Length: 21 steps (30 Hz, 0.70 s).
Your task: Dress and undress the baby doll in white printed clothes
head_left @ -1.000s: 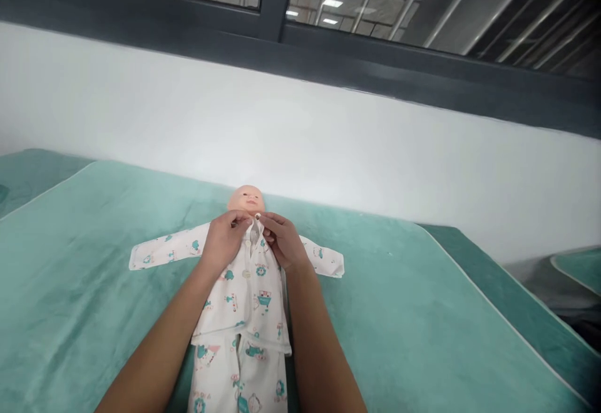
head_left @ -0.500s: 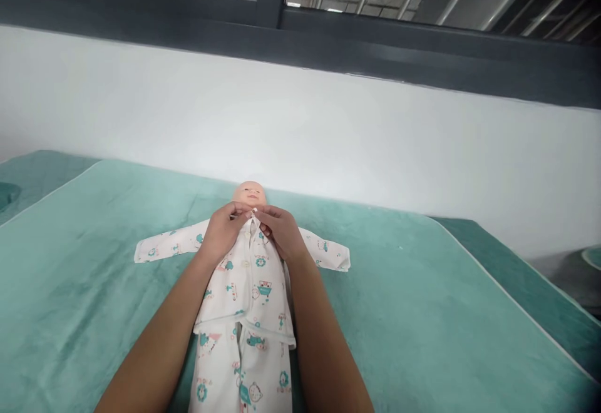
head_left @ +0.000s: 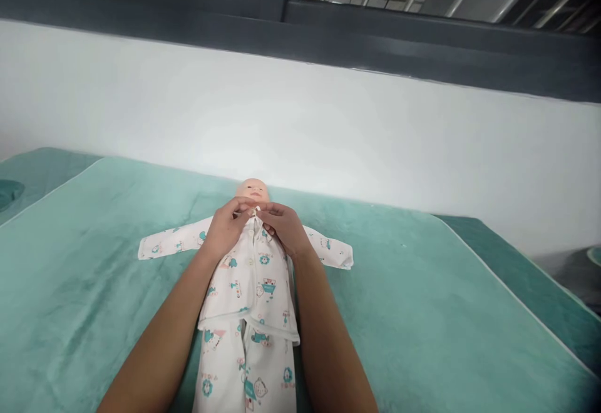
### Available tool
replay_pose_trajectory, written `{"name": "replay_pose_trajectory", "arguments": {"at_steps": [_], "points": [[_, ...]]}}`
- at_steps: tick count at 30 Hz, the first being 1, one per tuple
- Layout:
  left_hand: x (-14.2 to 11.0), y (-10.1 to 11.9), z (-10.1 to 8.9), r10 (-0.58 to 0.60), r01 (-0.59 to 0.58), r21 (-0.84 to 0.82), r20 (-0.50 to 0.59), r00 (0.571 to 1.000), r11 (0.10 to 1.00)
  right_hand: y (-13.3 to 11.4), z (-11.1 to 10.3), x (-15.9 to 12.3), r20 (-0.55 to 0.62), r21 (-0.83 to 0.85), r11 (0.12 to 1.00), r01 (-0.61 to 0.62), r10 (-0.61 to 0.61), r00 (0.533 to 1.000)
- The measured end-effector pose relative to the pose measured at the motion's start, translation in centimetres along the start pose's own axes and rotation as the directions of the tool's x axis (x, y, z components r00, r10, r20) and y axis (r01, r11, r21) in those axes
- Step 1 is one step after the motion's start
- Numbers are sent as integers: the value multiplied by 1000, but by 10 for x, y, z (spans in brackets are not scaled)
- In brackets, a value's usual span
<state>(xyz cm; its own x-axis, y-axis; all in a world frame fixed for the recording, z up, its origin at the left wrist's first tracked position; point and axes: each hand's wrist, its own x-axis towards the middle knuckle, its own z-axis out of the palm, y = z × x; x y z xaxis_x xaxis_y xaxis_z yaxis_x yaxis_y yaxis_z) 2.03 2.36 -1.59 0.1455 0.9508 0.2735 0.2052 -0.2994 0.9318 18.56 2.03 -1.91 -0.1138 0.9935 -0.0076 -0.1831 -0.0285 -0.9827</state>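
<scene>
A baby doll (head_left: pixel 252 189) lies on its back on a teal padded mat (head_left: pixel 422 313), head toward the wall. It wears a white printed shirt (head_left: pixel 253 281) with sleeves spread out to both sides, and matching trousers (head_left: pixel 244 375). My left hand (head_left: pixel 225 228) and my right hand (head_left: pixel 285 228) meet at the shirt's collar just under the doll's chin. Both hands pinch the two collar edges together at the top fastening. The fingertips hide the fastening itself.
A white wall (head_left: pixel 375 150) rises right behind the mat, with a dark window frame (head_left: pixel 277 12) above it. A second teal mat (head_left: pixel 28 169) lies at the far left, and another darker one (head_left: pixel 539 288) at the right.
Both hands stay pinched at the collar, which has closed up a little under the chin. The view has tilted slightly, so the doll sits a bit higher in the picture.
</scene>
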Motion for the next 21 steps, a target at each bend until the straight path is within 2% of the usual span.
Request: {"name": "replay_pose_trajectory", "arguments": {"at_steps": [8, 16, 19, 21], "points": [[1, -4, 2, 0, -1, -32, -29, 1000, 1000, -2, 1, -1, 3, -77, 997, -1, 1, 1000], [1, 1, 2, -34, 33, -80, -10, 999, 996, -10, 1, -7, 63, -361, 928, 96, -78, 995], [1, 2, 3, -76, 75, -30, -35, 997, 997, -16, 7, -10, 48, -515, 850, 114, -105, 993], [0, 3, 3, -108, 107, -19, -42, 993, 994, -20, 13, -13, 46, -665, 734, 142, -150, 988]]}}
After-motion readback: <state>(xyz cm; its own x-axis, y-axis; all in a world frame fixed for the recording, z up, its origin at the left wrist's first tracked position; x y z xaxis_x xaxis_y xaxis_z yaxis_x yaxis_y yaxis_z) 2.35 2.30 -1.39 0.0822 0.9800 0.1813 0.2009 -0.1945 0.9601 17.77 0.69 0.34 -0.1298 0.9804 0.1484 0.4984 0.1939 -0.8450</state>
